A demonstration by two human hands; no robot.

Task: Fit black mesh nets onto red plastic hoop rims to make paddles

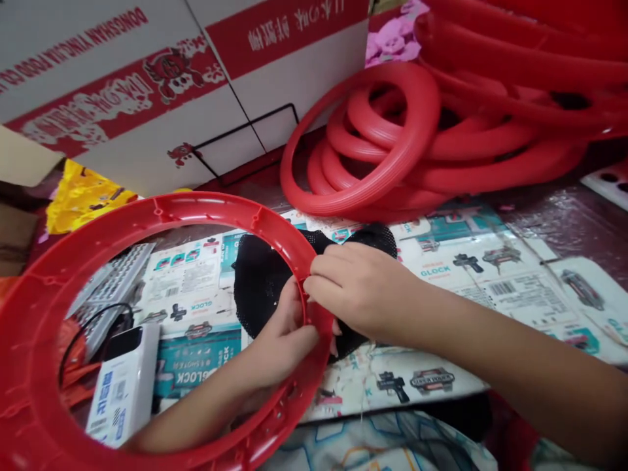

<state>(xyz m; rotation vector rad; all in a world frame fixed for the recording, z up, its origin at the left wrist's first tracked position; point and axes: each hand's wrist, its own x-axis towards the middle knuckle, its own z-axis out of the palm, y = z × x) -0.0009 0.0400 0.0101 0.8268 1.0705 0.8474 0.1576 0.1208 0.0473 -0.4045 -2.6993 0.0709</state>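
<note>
A large red plastic ring (pixel 206 208), its ribbed hollow side toward me, stands tilted across the left half of the head view. My left hand (pixel 289 333) reaches through its opening and is closed around the right part of the rim. From the outer side, my right hand (pixel 356 284) meets the same stretch of rim, with its fingers curled and pressed together at the edge. Whatever those fingertips pinch is hidden. Directly beneath both hands lies a black mesh cloth (pixel 258 278).
Printed cardboard (pixel 490 288) covers the work surface. Several red rings (pixel 417 150) are piled at the back right, beside larger red parts (pixel 530 72). A white carton (pixel 122 65) stands behind. On the left are a small white box (pixel 125 386), grey grids (pixel 115 288) and a yellow bag (pixel 81 199).
</note>
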